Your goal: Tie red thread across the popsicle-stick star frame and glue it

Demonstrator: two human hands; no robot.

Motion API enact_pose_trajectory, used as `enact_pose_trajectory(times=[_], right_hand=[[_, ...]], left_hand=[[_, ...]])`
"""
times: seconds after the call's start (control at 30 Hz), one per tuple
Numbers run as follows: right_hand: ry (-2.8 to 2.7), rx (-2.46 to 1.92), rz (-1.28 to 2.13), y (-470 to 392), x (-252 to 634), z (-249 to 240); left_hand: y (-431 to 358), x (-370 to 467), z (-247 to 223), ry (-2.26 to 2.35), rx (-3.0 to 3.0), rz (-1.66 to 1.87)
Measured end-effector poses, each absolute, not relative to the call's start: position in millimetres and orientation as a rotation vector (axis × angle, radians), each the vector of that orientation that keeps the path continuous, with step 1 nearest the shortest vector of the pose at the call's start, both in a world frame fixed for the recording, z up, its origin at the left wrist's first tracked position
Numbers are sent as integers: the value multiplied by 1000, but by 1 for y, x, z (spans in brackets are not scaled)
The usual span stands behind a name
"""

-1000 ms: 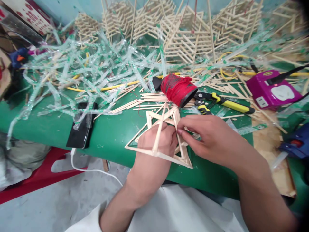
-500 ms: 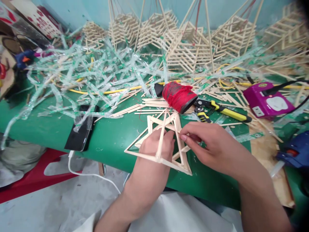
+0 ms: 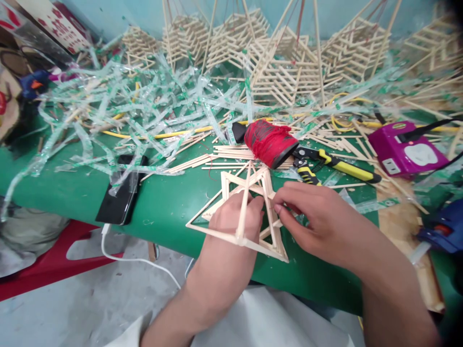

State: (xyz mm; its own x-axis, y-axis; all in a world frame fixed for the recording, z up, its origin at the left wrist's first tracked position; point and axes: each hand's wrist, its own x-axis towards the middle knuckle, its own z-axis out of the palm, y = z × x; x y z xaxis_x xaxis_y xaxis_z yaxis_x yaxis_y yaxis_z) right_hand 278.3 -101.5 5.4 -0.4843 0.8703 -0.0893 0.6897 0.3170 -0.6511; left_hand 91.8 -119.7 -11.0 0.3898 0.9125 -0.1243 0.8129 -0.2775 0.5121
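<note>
A star-shaped frame of pale wooden sticks stands at the front of the green table. My left hand reaches inside it, with its fingers curled near the frame's right side; what they pinch is hidden behind the sticks. At the right edge of the frame, my right hand has thumb and forefinger pinched on a stick of it. Just behind the frame lie a spool of red thread and yellow-black pliers.
A black phone with a white cable lies at the left. Clear tape strips and loose sticks cover the back. Stick lanterns line the wall. At the right are a purple power box and a blue glue gun.
The view has shifted slightly. My right hand has moved a little to the right; my left hand remains inside the frame.
</note>
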Motion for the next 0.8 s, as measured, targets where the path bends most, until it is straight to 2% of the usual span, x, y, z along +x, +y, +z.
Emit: enact_pose_trajectory(times=[0.27, 0.57, 0.8], right_hand=[[-2300, -1397, 914, -102, 279, 3], [-2277, -1399, 890, -102, 280, 4], [-2271, -1381, 842, -103, 281, 2]], left_hand=[[-113, 106, -3, 1584, 2199, 119], [-116, 101, 3, 1565, 2060, 372], [-113, 101, -5, 1528, 2180, 196]])
